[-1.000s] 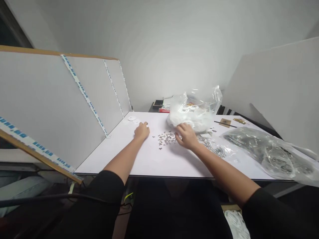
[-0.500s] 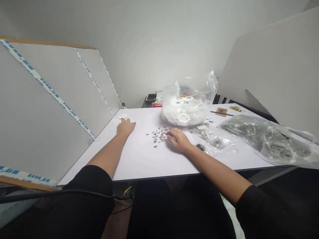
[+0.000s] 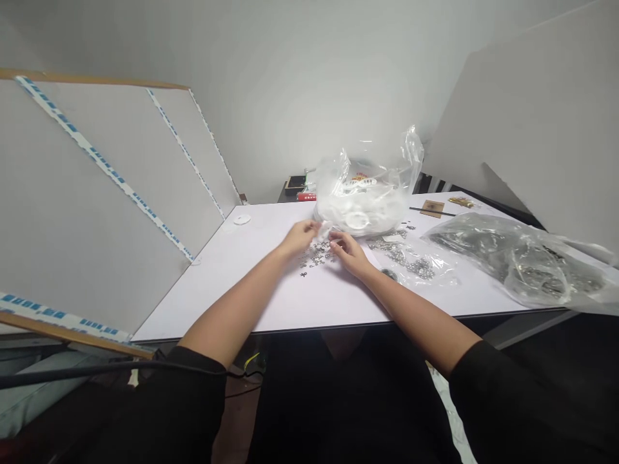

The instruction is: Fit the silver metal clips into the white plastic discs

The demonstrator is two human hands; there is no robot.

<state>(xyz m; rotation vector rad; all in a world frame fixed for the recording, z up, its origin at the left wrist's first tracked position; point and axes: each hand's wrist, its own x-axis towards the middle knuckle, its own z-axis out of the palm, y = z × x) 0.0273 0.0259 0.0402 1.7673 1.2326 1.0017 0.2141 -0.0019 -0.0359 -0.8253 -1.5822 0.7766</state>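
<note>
My left hand (image 3: pixel 298 238) is closed on a small white piece (image 3: pixel 325 229), in front of the big clear bag. Just to the right, my right hand (image 3: pixel 352 255) has its fingers curled in a pinch beside that piece; what lies between its fingertips is too small to make out. Below and between both hands, small metal parts (image 3: pixel 316 258) are scattered on the white tabletop (image 3: pixel 309 303). A flat round white piece (image 3: pixel 242 220) lies alone at the left of the table.
A clear bag of white pieces (image 3: pixel 358 216) stands behind my hands. To the right are a flat clear bag of metal parts (image 3: pixel 420 265), a large grey-looking plastic bag (image 3: pixel 512 258) and a small brown square (image 3: pixel 432 207). A white panel (image 3: pixel 97 212) borders the left side.
My left hand has moved right from the white pieces at the left to the middle, carrying a white piece. My right hand stays near the metal parts, its fingers now raised towards that piece.
</note>
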